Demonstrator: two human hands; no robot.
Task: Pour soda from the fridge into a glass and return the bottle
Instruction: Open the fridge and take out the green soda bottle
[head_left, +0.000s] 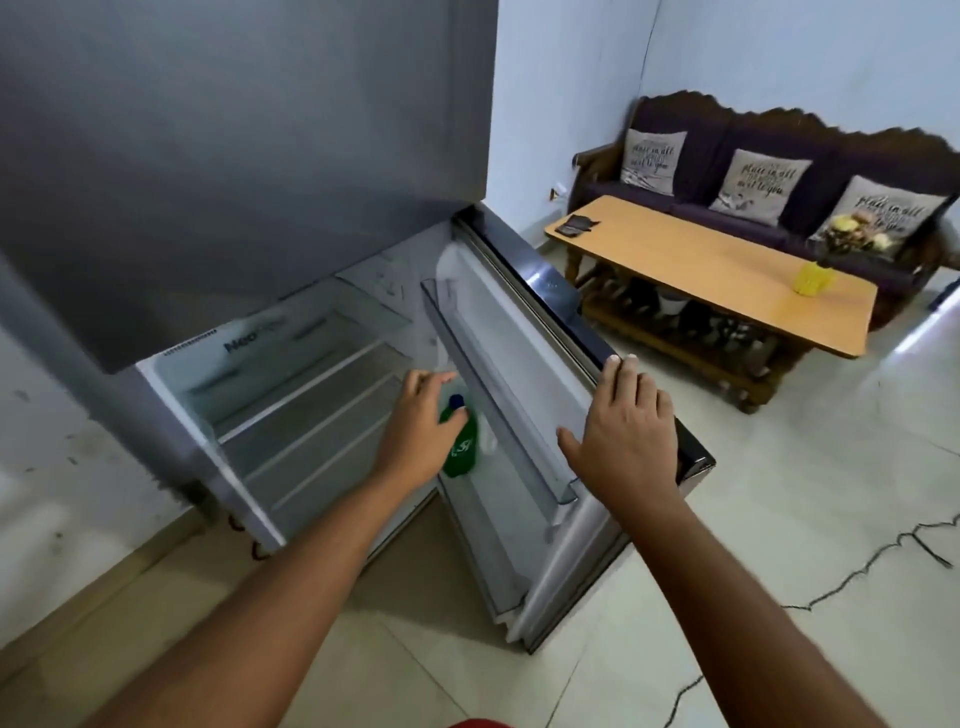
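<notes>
The soda bottle (461, 446) is green plastic with a dark blue cap and a pale logo on its side. It stands in the lower rack of the open fridge door (524, 364), at the rack's far, hinge-side end. Its long axis runs upright, cap towards the camera and a little to the far side, base down in the rack; only the cap, shoulder and upper body show, the rest being hidden behind the left hand (421, 431).

The left hand reaches in from the near left, its grip open and the fingers curved round the bottle's neck; whether the fingers touch the plastic cannot be told.

The right hand (623, 431) rests on the outer edge of the door, fingertips curled over the dark rim, thumb spread along the inner liner; its grip is loosely wrapped on the door edge.

The fridge (291, 374) shows bare white shelves inside. Far right, a wooden coffee surface (727, 270) stands in front of a dark sofa (769, 156) with three printed cushions, and a yellow vase (814, 280) of flowers sits on it.
</notes>
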